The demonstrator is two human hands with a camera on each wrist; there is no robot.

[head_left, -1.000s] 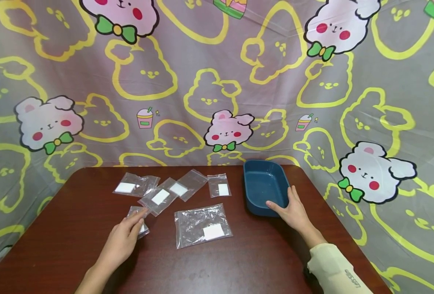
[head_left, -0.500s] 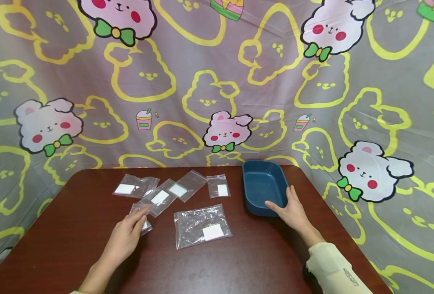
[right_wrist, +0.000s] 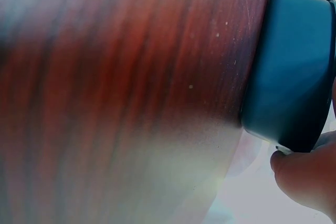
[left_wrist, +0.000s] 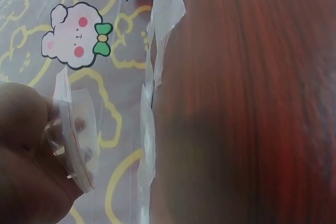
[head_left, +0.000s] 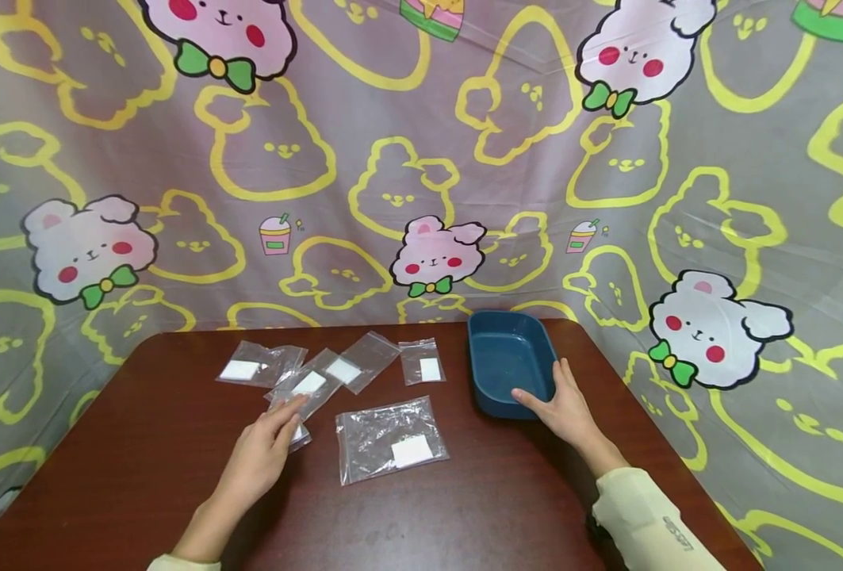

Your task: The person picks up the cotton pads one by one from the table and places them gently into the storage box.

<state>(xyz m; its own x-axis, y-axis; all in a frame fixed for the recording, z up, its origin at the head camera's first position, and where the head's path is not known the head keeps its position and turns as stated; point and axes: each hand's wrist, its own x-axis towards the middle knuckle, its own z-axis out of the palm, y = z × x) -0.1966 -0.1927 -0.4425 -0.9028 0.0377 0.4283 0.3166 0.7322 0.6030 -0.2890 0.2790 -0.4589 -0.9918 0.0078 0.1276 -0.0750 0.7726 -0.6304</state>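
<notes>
My left hand (head_left: 258,458) pinches a small clear zip bag (head_left: 300,436) with a white label, mostly hidden under the fingers. In the left wrist view, that bag (left_wrist: 84,129) stands between thumb and fingers, raised off the table. Just beyond the hand lies a zip bag (head_left: 324,399) overlapping others. A larger clear zip bag (head_left: 364,436) with a white label lies flat to the right of my left hand. My right hand (head_left: 567,408) grips the near right corner of a deep blue plastic bin (head_left: 510,357), thumb over its rim.
Behind the left hand lie more labelled zip bags (head_left: 267,365), some overlapping. One small bag (head_left: 412,361) lies apart, left of the bin. The brown wooden table (head_left: 421,523) ends at a patterned cloth backdrop (head_left: 364,190) at the back and right.
My left hand has moved right and slightly away from me, carrying the small zip bag with it. The right hand keeps its grip on the bin, and the view has shifted slightly.
</notes>
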